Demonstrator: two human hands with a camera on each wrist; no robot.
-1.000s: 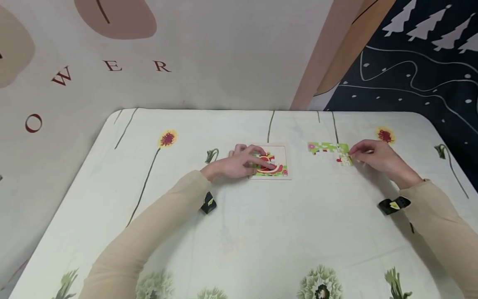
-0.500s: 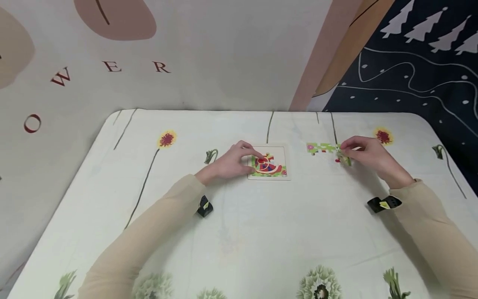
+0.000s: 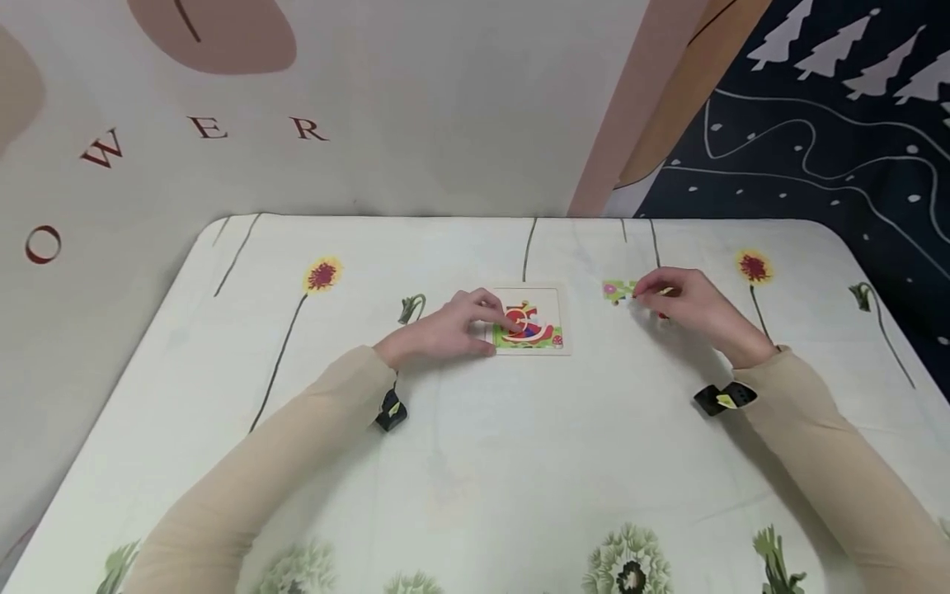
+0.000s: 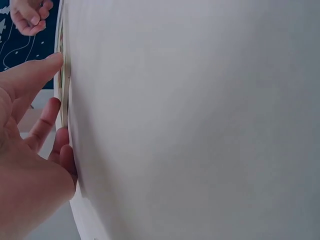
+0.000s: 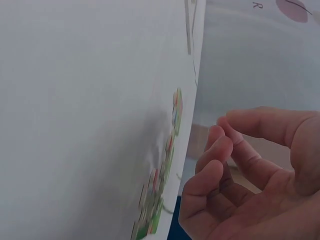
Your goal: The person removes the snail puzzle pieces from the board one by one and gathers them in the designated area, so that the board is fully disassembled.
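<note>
A square puzzle board point(image 3: 566, 330) with a pale frame lies on the table, a red, green and blue picture filling its lower part. My left hand point(image 3: 449, 326) rests at its left side, index finger extended over the picture and thumb at the lower left corner. In the left wrist view the fingers lie along the edge of the board point(image 4: 65, 95). My right hand point(image 3: 690, 301) is over loose green puzzle pieces point(image 3: 614, 290), partly covering them. In the right wrist view its thumb and index fingertips point(image 5: 227, 117) meet, with nothing visible between them, beside the pieces point(image 5: 177, 112).
The white tablecloth point(image 3: 475, 462) has printed flowers and stems. A pale wall point(image 3: 445, 124) stands behind the table's far edge, with a dark tree-patterned hanging point(image 3: 809, 165) at the right. Both wrists wear small black devices, one a right wrist device point(image 3: 723, 399).
My right hand has moved left across the loose pieces, from the right end toward the left end. The left hand has drawn back slightly on the board, uncovering more of the picture.
</note>
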